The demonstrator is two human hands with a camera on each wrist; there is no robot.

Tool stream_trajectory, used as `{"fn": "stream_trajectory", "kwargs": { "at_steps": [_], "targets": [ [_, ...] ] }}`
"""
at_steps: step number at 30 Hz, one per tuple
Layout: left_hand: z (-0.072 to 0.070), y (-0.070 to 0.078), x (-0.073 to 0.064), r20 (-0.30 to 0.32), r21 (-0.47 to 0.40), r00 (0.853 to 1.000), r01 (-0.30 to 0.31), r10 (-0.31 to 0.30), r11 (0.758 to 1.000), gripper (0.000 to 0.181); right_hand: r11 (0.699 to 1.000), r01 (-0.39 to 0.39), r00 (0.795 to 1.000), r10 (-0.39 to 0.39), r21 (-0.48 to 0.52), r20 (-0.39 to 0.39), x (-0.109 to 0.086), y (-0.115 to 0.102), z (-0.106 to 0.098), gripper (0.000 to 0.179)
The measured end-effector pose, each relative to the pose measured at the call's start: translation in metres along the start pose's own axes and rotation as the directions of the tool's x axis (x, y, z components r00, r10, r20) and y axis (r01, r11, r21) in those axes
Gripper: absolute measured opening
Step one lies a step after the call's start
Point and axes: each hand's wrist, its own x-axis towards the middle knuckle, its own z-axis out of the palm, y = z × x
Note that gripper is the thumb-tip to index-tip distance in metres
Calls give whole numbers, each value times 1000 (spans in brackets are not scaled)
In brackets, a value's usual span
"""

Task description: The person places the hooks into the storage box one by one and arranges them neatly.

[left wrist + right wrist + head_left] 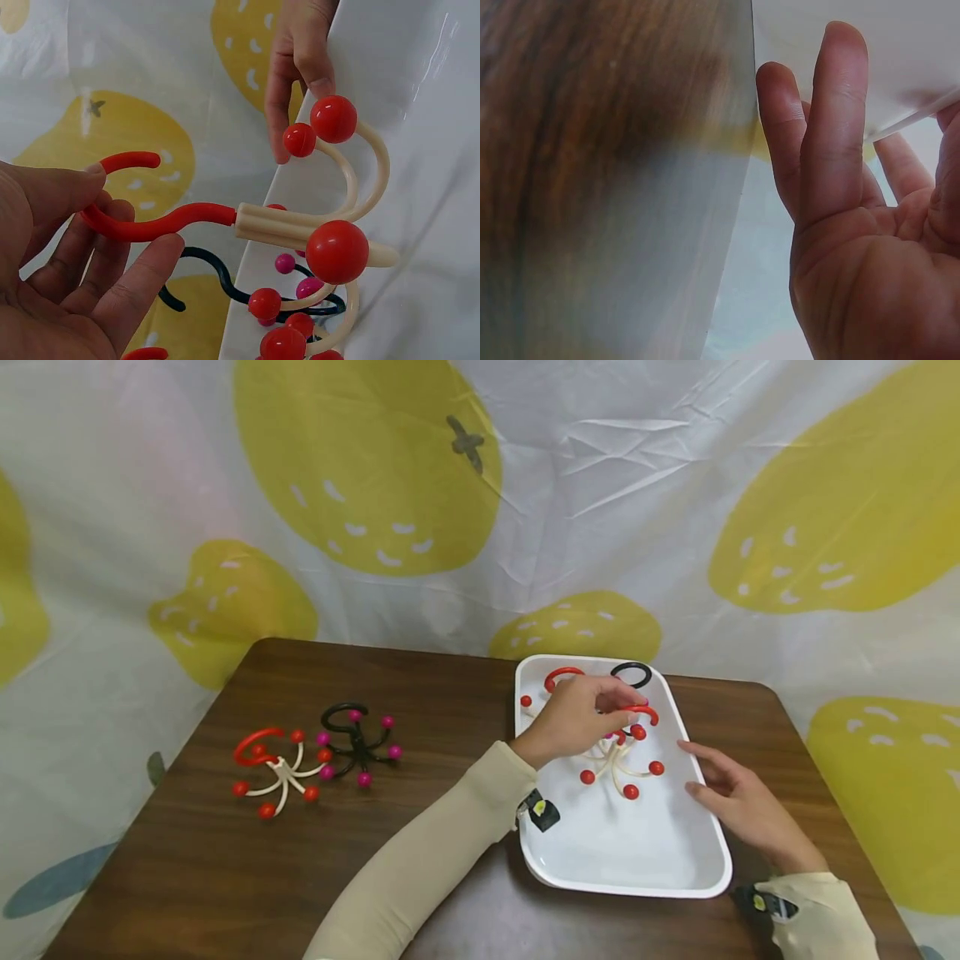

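Observation:
My left hand [573,717] pinches the red hook of a hanger [277,219] between thumb and fingers, over the white tray [633,852]. This hanger has a cream body with several curved prongs, each tipped with a red ball. Under the left hand, in the tray's far part, lie another red hook [564,672] and a black hook [631,675] with pink balls near it, partly hidden. My right hand [738,806] rests at the tray's right rim with fingers extended; in the right wrist view its fingers [838,127] show straight beside the tray wall.
On the brown table [225,877], left of the tray, lie a cream hanger [283,772] with red balls and a black hanger [358,747] with pink balls, side by side. Behind the table hangs a cloth [540,510] printed with yellow fruit.

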Motion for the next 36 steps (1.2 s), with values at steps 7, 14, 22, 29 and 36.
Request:
{"fn": "stream_trajectory", "kwargs": {
  "at_steps": [7, 14, 22, 29, 36],
  "targets": [
    [11, -1, 6, -2, -14, 1000, 9, -9, 1000, 20, 999, -26, 1000, 26, -33, -3, 0, -1, 1, 63],
    [19, -4, 10, -8, -3, 999, 46, -46, 999, 19, 1000, -14, 1000, 14, -25, 7, -1, -4, 1, 63],
    [25, -8, 11, -4, 18, 994, 114, -114, 993, 18, 1000, -12, 1000, 12, -7, 10, 0, -6, 3, 64],
    [32, -17, 14, -11, 15, 994, 113, -113, 993, 17, 1000, -2, 1000, 2, -17, 14, 2, -6, 4, 63],
    [39, -19, 16, -9, 19, 995, 98, -98, 995, 16, 1000, -11, 1000, 11, -28, 2, 3, -2, 0, 63]
  ]
}}
